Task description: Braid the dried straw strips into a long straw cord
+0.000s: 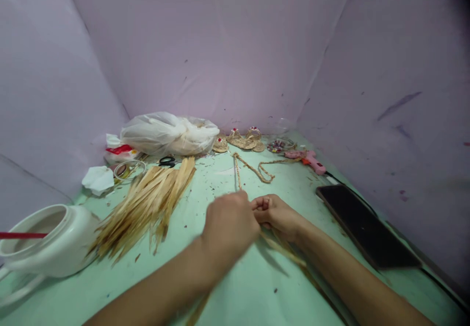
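Note:
A thin braided cord of tan plant fibre runs from my hands toward the far side of the table, bending in a zigzag. My left hand, a little blurred, is closed around the near end of this cord. Close beside it, my right hand pinches the fibre with bent fingers. Loose flat fibre strips trail from between the hands toward me, one passing under the right forearm. Another strip end shows below the left forearm. The exact grip point is hidden by the left hand.
At left lie a bundle of dry fibre strips, a white pot, scissors and a tape roll. Behind are a plastic bag, small woven slippers and beads. A pink glue gun and phone sit right.

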Tool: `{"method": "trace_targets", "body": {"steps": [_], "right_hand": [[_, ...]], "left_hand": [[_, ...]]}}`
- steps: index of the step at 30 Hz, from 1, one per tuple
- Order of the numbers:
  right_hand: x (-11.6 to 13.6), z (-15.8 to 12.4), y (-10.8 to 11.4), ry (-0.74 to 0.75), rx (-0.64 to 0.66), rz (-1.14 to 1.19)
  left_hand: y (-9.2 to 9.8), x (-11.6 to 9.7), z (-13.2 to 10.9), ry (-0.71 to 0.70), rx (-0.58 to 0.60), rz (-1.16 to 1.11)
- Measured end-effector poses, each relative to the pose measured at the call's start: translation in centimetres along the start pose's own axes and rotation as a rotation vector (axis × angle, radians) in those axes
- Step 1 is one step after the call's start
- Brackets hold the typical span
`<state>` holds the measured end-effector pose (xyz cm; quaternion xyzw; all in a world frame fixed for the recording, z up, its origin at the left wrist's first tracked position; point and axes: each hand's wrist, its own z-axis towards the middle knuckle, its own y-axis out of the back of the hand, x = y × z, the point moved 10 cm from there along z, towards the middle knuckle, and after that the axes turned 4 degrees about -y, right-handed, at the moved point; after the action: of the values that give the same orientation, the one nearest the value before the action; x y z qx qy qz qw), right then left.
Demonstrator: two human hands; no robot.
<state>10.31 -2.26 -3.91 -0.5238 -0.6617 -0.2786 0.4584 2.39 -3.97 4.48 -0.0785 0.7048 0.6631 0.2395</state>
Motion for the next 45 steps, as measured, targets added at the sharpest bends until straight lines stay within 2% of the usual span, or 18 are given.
{"method": "trace_targets", "body": {"steps": [1, 2, 3, 5, 6, 7, 8, 10, 15, 17, 23, 26, 29, 33, 39, 42, 45], "right_hand": [[0.1, 0.0, 0.0, 0.013, 0.006, -0.005], [0.3, 0.0, 0.0, 0.023, 0.008, -0.009], [0.3, -0.1, 0.1, 0.029, 0.008, -0.008], [0.5, -0.1, 0.0, 0.044, 0.019, -0.003], [0.6, -0.1, -0.1, 0.054, 0.032, -0.01], [0.6, -0.1, -0.3, 0.063, 0.043, -0.03], [0.7, -0.2, -0.3, 0.078, 0.041, -0.061], [1.1, -0.3, -0.1, 0.131, -0.005, -0.162], [3.2, -1.6, 0.5, 0.33, -0.245, -0.67], [3.8, -2.1, 0.4, 0.372, -0.299, -0.829], [4.0, -2.3, 0.8, 0.292, -0.329, -0.91], [4.6, -3.7, 1.3, 0.227, -0.467, -1.027], [5.2, -5.7, 0.7, 0.195, -0.58, -1.21], [5.0, -6.8, -1.4, 0.221, -0.54, -1.349], [3.9, -6.5, -3.1, 0.27, -0.476, -1.427], [3.8, -6.4, -3.2, 0.283, -0.406, -1.402], [4.2, -6.0, -1.4, 0.269, -0.354, -1.228]], "left_hand": [[1.1, 1.3, 0.7, 0.074, -0.062, -0.118], [0.5, 2.6, 1.3, 0.159, 0.005, -0.267], [-1.4, 3.7, 1.6, 0.252, 0.17, -0.438], [-4.9, 3.9, 1.3, 0.347, 0.452, -0.75], [-6.2, 3.6, 1.0, 0.374, 0.547, -0.872], [-7.0, 3.3, 0.9, 0.385, 0.591, -0.96], [-7.5, 3.2, 0.8, 0.387, 0.597, -1.01], [-7.8, 3.3, 0.9, 0.367, 0.537, -0.984], [-7.9, 4.1, 1.4, 0.293, 0.365, -0.632], [-7.8, 4.3, 1.6, 0.258, 0.317, -0.565], [-7.5, 3.3, 1.9, 0.145, 0.306, -0.663], [-7.3, 3.2, 1.9, 0.179, 0.23, -0.776], [-7.7, 3.0, 1.7, 0.221, 0.21, -0.847], [-7.8, 2.8, 1.6, 0.231, 0.233, -0.913], [-7.1, 1.6, 1.9, 0.109, 0.339, -0.977], [-7.2, 1.7, 2.0, 0.084, 0.348, -0.936], [-7.5, 2.3, 2.0, 0.111, 0.345, -0.924]]}}
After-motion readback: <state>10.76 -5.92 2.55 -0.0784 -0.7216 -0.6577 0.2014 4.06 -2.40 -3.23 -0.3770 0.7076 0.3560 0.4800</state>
